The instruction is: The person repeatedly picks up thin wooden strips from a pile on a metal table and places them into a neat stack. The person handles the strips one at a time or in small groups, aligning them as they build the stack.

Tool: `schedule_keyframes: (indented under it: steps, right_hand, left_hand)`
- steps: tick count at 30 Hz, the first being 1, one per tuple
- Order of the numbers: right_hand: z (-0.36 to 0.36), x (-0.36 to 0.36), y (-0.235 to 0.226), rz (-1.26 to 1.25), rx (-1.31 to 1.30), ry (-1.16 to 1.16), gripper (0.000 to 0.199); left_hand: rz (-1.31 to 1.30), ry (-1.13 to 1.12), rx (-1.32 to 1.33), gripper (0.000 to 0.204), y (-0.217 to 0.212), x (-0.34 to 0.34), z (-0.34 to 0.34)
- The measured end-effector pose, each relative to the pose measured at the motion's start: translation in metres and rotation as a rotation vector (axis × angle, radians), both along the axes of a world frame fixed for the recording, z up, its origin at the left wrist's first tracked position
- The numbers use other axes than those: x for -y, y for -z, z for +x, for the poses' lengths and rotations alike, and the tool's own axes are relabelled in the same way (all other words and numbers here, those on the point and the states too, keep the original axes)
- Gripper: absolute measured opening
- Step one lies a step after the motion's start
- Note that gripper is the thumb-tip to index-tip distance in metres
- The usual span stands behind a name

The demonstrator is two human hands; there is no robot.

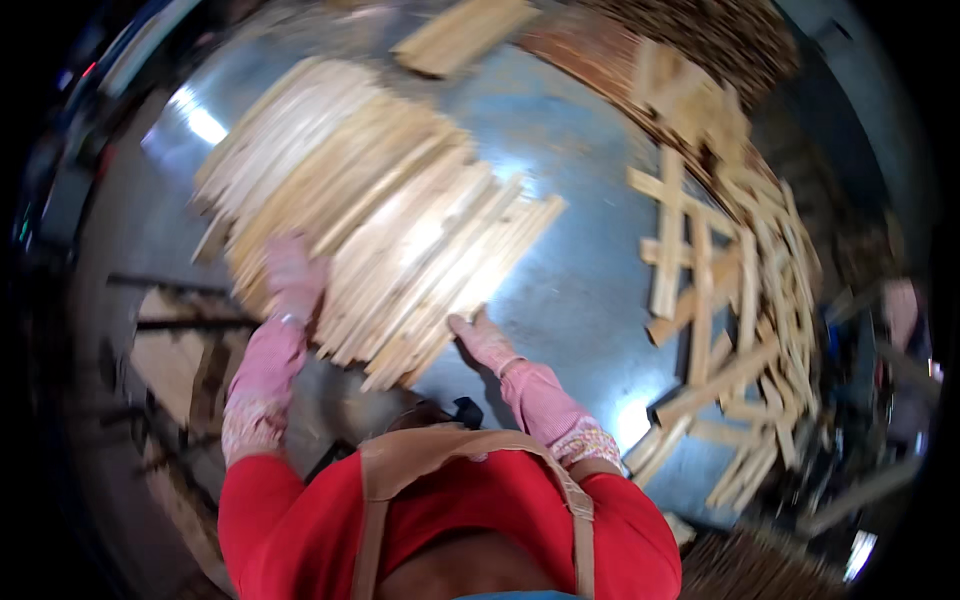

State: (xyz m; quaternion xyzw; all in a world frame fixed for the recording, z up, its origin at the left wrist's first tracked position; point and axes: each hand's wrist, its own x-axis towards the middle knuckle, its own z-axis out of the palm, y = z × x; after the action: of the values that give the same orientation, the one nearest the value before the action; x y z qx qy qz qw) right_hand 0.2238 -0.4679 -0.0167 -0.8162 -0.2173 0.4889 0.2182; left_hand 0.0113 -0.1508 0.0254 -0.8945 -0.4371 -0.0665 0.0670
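Note:
A wide row of pale wooden slats (pixel 400 220) lies side by side, slanting across a blue-grey metal table (pixel 570 290). My left hand (pixel 292 275), which looks gloved, rests on the near ends of the slats left of the row's middle, fingers extended but blurred. At the row's near right corner, my right hand (pixel 485 340) touches the outermost slats, thumb and fingers apart. Neither hand is wrapped round a slat. Pink checked sleeve covers (pixel 545 400) are on both forearms. The slat ends form an uneven edge.
A loose pile of wooden pieces (pixel 705 290) covers the table's right side, some crossing each other. One separate board (pixel 465 35) lies at the far edge. Beyond is a brown stack of thin pieces (pixel 700 35). Dark metal bars (pixel 195 323) stick out at the left, beside a wood block (pixel 165 360).

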Motion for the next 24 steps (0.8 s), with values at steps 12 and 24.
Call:
schedule_keyframes:
  steps: [12,24]
  right_hand:
    - [0.331,0.249,0.050,-0.312,1.107,0.412,0.089]
    - [0.315,0.418,0.042,-0.272,1.205,0.309,0.066]
  left_hand:
    - [-0.359,0.066,0.503,0.065,0.018,0.093,0.133]
    - [-2.549,-0.198,0.457,0.067,0.096,0.371,0.363]
